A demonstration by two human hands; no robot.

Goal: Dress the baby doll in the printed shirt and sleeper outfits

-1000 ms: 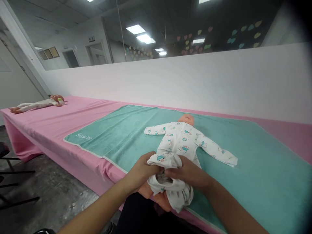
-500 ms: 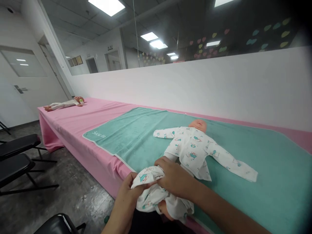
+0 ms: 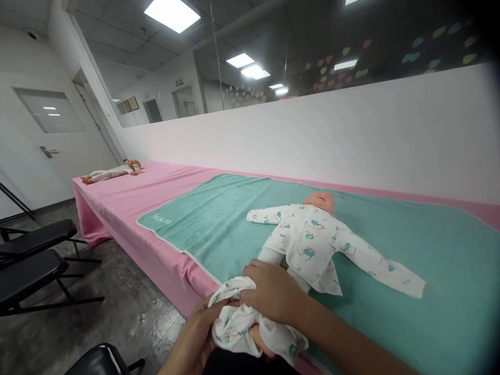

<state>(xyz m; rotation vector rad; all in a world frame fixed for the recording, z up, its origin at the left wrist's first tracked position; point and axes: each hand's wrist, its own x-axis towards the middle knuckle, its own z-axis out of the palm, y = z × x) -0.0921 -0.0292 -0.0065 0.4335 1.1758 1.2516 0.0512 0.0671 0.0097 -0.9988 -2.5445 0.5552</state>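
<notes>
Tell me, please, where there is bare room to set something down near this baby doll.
The teal towel has a wide bare patch left of the baby doll, bordered by its sleeve and the towel's edge. Another lies right, below the other sleeve. The pink sheet is free before the far doll. The near end is crowded: the left hand and right hand hold the bunched sleepsuit.

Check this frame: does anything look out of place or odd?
One thing stands out: the lower end of the sleepsuit is bunched into a wad between the left hand and right hand, with bare doll skin showing beneath, while its upper half lies flat on the towel.
</notes>
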